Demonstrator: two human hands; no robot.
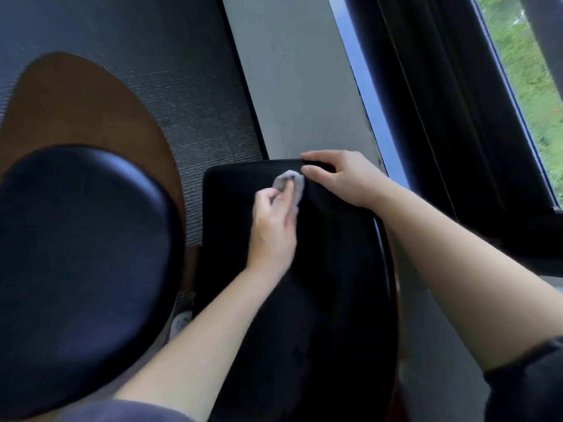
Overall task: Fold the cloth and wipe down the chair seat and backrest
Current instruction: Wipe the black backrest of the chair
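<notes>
A black chair backrest point(320, 269) fills the middle of the view, seen from above. My left hand point(275, 226) pinches a small bunched grey cloth point(294, 184) and holds it against the upper part of the backrest. Just to the right, my right hand point(341, 175) grips the backrest's top edge, fingers over the rim and thumb on the near face. The cloth lies just left of my right thumb. The chair's seat is not visible.
A round dark padded stool seat point(82, 269) sits at the lower left, above a brown wooden table top point(76, 108). Dark carpet point(182, 86) lies behind. A grey wall strip point(298, 86) and a dark-framed window point(457, 102) stand to the right.
</notes>
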